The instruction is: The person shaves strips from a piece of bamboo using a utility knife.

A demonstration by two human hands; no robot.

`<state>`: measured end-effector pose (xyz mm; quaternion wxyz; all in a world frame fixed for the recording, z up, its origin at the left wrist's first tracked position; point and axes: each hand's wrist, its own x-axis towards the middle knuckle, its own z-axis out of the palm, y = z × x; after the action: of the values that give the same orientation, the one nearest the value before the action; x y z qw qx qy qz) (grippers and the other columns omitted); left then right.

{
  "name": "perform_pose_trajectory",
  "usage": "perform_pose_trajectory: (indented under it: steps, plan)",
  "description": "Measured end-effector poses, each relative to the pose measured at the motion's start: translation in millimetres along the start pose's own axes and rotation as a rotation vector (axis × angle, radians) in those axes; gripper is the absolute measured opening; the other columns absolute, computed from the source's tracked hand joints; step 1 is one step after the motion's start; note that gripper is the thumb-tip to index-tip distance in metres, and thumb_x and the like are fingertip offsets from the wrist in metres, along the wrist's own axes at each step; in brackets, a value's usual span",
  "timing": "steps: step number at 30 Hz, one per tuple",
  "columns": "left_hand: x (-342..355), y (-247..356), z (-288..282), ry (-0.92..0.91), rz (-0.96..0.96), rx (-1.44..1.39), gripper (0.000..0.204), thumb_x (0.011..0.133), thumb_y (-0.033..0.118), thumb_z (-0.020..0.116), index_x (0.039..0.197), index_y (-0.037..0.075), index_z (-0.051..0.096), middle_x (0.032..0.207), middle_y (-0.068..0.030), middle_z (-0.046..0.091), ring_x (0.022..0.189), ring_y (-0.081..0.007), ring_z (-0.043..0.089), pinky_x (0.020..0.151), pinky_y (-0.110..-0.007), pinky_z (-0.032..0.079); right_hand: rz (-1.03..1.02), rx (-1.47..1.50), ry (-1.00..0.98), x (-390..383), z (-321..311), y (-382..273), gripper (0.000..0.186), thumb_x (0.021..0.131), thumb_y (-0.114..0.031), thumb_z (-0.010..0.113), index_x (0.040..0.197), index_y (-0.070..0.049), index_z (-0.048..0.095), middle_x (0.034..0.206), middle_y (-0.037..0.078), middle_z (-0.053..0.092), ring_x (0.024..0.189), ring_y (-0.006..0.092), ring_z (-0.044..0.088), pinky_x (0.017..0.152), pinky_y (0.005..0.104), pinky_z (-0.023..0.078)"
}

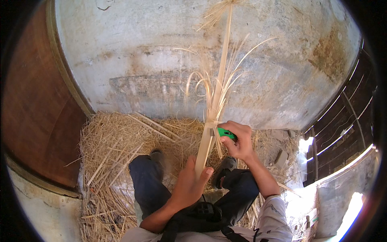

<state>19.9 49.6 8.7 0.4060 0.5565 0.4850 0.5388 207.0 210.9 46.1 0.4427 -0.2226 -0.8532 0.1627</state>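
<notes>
Counted: 1 pale wooden stick [213,109], 1 green-handled tool [225,133], 2 hands, 2 shoes, and 1 straw heap [117,141] at 9 o'clock.

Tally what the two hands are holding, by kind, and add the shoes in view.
Long pale split cane strip with frayed fibres, gripped at its lower end by the left hand: 1
Green-handled cutting tool, closed in the right hand: 1
Dark shoes on the straw: 2
Total: 4

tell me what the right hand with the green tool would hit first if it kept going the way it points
Probably the pale split stalk: the right hand aims its green-handled tool leftward, and the tip seems already against it, though depth is unclear.
</notes>
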Motion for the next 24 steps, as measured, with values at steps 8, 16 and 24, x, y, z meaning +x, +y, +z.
perform_pose_trajectory:
  steps: [8, 16, 24]
  plan:
    - [2, 0, -12, -0.067, -0.048, 0.106, 0.058, 0.096, 0.033, 0.085, 0.129, -0.001, 0.051, 0.084, -0.0123, 0.065, 0.073, -0.0212, 0.067, 0.065, -0.039, 0.052, 0.089, 0.07, 0.004, 0, 3, 4, 0.028, 0.095, -0.02, 0.081, 0.114, 0.0, 0.076, 0.099, 0.018, 0.077, 0.083, 0.0326, 0.075, 0.076, 0.0385, 0.058]
    - [12, 3, -12, -0.042, -0.051, -0.079, 0.065, 0.088, 0.016, 0.093, 0.137, 0.001, 0.053, 0.082, 0.0032, 0.055, 0.071, -0.0069, 0.052, 0.062, -0.025, 0.045, -0.029, -0.029, -0.065, -4, 9, -10, 0.032, 0.091, -0.026, 0.086, 0.115, -0.006, 0.078, 0.092, 0.012, 0.075, 0.073, 0.0283, 0.073, 0.064, 0.0371, 0.056]
    - [17, 3, -9, 0.012, -0.019, -0.327, 0.052, 0.094, 0.01, 0.085, 0.137, 0.005, 0.056, 0.107, 0.003, 0.063, 0.096, -0.006, 0.058, 0.082, -0.025, 0.051, -0.204, -0.153, -0.153, -15, 19, -37, 0.04, 0.083, -0.029, 0.087, 0.118, -0.012, 0.077, 0.081, 0.003, 0.065, 0.063, 0.0256, 0.071, 0.053, 0.0395, 0.055]
